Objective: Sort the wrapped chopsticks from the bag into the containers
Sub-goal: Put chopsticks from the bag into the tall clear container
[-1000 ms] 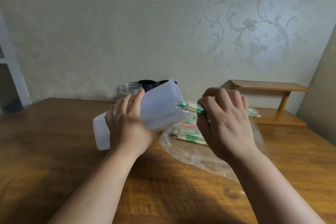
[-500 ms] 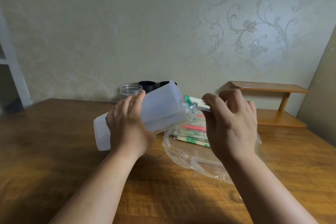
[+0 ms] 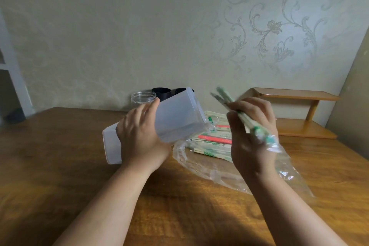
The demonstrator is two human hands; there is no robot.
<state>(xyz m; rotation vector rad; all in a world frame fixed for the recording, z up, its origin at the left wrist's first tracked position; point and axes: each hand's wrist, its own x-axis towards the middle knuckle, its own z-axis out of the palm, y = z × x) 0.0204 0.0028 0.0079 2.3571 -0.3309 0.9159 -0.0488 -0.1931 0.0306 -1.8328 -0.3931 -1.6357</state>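
Note:
My left hand [image 3: 139,136] grips a tall translucent white container [image 3: 175,120], tilted on its side with its open mouth toward the right. My right hand [image 3: 251,136] holds a few green-wrapped chopsticks [image 3: 235,110] slanted up and to the left, their tips in the air beside the container's mouth. Behind my right hand a clear plastic bag [image 3: 199,164] lies on the wooden table [image 3: 60,166] with a pile of wrapped chopsticks [image 3: 213,142], green-printed and red-printed, at its mouth.
A clear round jar [image 3: 142,99] and two black cups [image 3: 161,93] stand at the back against the wall. A small wooden two-tier shelf [image 3: 295,114] sits at the back right. A white frame edge shows at far left.
My right hand has lifted the green-wrapped chopsticks away from the container's mouth and swung them upright and slanted. The container in my left hand stays tilted in about the same place.

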